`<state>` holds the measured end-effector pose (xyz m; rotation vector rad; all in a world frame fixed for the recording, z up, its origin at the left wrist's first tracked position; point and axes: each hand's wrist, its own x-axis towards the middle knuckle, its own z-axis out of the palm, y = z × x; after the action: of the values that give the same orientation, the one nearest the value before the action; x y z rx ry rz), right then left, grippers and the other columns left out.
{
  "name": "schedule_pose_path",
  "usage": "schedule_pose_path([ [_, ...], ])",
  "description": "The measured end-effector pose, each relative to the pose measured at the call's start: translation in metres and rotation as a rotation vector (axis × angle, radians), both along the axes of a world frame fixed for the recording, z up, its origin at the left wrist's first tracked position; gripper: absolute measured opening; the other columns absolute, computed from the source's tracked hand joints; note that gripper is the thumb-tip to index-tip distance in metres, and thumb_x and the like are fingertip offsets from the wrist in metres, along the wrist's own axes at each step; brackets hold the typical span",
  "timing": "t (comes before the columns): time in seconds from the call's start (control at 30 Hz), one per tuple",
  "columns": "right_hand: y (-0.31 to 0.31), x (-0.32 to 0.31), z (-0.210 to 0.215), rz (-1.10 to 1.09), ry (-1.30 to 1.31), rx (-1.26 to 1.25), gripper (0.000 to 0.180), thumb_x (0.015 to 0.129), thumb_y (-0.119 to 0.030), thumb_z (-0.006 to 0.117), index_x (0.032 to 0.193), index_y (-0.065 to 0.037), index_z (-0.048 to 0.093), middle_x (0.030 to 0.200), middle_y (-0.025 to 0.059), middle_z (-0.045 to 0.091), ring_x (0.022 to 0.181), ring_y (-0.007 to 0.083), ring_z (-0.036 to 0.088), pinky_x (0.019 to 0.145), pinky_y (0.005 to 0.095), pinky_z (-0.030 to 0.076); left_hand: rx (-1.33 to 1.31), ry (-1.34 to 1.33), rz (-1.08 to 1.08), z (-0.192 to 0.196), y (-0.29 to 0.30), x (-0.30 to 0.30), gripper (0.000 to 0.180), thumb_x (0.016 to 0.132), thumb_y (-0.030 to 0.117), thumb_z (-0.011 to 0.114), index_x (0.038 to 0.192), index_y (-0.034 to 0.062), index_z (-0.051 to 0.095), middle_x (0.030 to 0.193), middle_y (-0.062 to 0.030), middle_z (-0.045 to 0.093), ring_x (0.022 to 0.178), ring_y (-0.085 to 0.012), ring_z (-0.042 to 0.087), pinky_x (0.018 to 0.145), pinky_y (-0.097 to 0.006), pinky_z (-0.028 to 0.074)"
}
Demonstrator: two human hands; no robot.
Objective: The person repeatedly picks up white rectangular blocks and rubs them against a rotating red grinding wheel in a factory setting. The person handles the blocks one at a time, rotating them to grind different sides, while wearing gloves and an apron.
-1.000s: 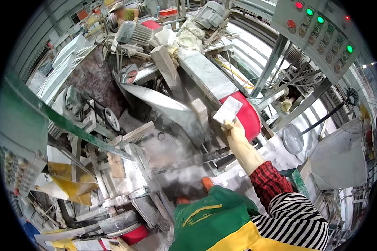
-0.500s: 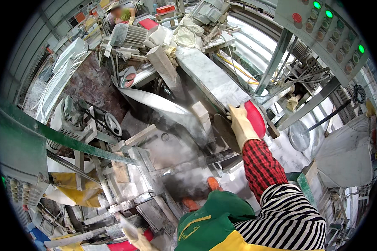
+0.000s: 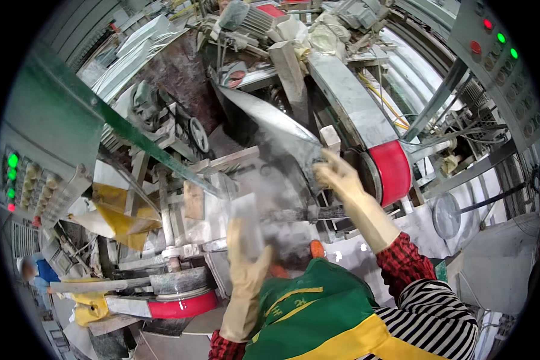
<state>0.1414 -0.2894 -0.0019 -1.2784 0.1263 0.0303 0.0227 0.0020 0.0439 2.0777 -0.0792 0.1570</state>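
My left hand point(image 3: 244, 267), in a cream rubber glove, is closed around a pale flat rectangular piece point(image 3: 246, 219), which is smeared by motion. In a matching glove, my right hand point(image 3: 347, 183) reaches forward with its fingers apart and nothing visible in them. Its fingertips come close to the end of a squared wooden block point(image 3: 330, 138); whether they touch it I cannot tell. Just right of that hand is the rounded red end point(image 3: 393, 172) of a long machine. A wide, pale curved sheet point(image 3: 270, 114) slopes down toward the right hand.
Dust hangs over the framework ahead. A second red-ended machine point(image 3: 183, 305) stands at lower left. Control panels with lit buttons flank me on the left point(image 3: 33, 180) and right point(image 3: 501, 66). A green bar point(image 3: 132, 135) crosses on the left. Another person point(image 3: 39, 270) is at far left.
My right hand has left the red machine end and moved left toward the wooden block. My left hand has risen from the lower left to in front of me with the pale piece. The view has turned left.
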Motion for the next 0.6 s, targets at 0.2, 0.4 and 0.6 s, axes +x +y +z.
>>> schedule_pose_path([
  [0.2,0.107,-0.070,0.026,0.410,0.051,-0.091,0.085,0.091,-0.014,0.070,0.160,-0.009,0.021,0.103,0.0076,0.068,0.079,0.0105,0.061,0.062,0.0266,0.051,0.073,-0.106,-0.145,0.012,-0.024,0.003,0.089,0.080,0.007,0.076,0.156,0.0013,0.029,0.162,-0.0195,0.026,0.148,-0.0310,0.030,0.121,-0.041,0.026],
  [0.4,0.077,-0.085,0.044,0.440,0.034,0.177,0.084,0.088,-0.008,0.073,0.158,-0.007,0.027,0.106,0.0076,0.070,0.079,0.0098,0.063,0.064,0.0240,0.050,-0.842,0.493,-0.165,0.001,-0.007,0.015,0.067,0.091,0.006,0.067,0.150,-0.0024,0.038,0.142,-0.0131,0.053,0.120,-0.0184,0.059,0.101,-0.031,0.049],
  [0.6,0.063,-0.080,0.050,0.279,0.084,-0.080,0.062,0.082,-0.019,0.085,0.132,0.005,0.058,0.086,0.0042,0.068,0.072,0.0097,0.063,0.063,0.0253,0.051,-1.067,0.516,-0.314,0.000,-0.016,0.000,0.051,0.094,0.013,0.065,0.141,0.0006,0.053,0.121,-0.0089,0.068,0.106,-0.0148,0.065,0.093,-0.029,0.051],
])
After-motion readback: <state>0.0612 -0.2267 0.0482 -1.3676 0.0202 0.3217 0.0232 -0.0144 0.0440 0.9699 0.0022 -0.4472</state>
